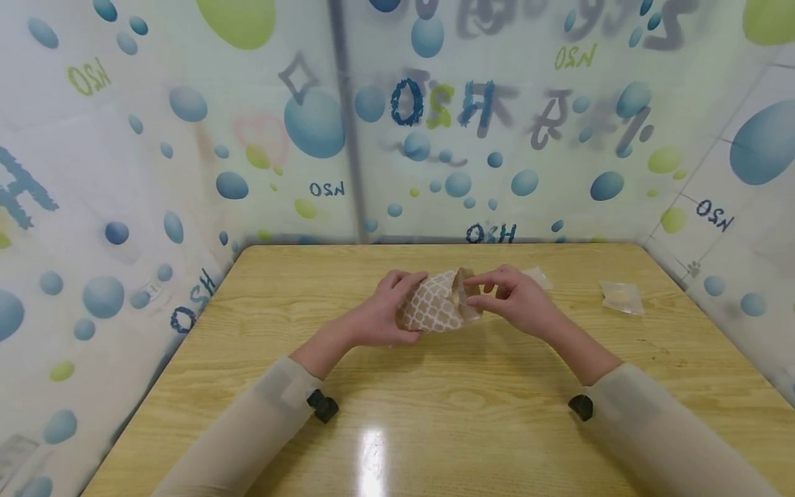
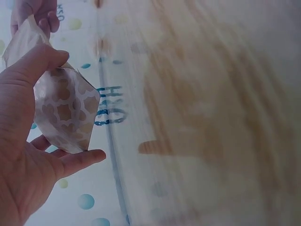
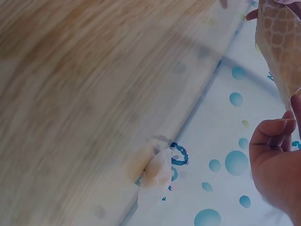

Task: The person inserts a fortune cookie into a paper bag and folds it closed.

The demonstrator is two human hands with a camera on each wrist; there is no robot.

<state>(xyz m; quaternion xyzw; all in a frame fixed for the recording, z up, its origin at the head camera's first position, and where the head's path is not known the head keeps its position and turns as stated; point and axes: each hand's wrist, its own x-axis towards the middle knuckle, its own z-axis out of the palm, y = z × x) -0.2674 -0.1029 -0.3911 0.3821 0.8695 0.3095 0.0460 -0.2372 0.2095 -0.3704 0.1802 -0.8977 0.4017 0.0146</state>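
Note:
A brown paper bag with a white lattice pattern (image 1: 433, 304) lies on its side above the wooden table, its mouth facing right. My left hand (image 1: 380, 314) grips the closed end between thumb and fingers; in the left wrist view this hand (image 2: 28, 141) wraps round the patterned bag (image 2: 66, 108). At the mouth, my right hand (image 1: 518, 300) pinches the rim with thumb and forefinger. The right wrist view shows the right hand (image 3: 277, 160) with curled fingers by the bag's edge (image 3: 277, 52). What is inside the bag cannot be seen.
A small clear packet (image 1: 622, 297) with something pale inside lies on the table (image 1: 472, 407) at the right. Another clear packet (image 1: 537, 277) sits partly hidden behind the right hand. Patterned curtains (image 1: 435, 172) close off the back and sides.

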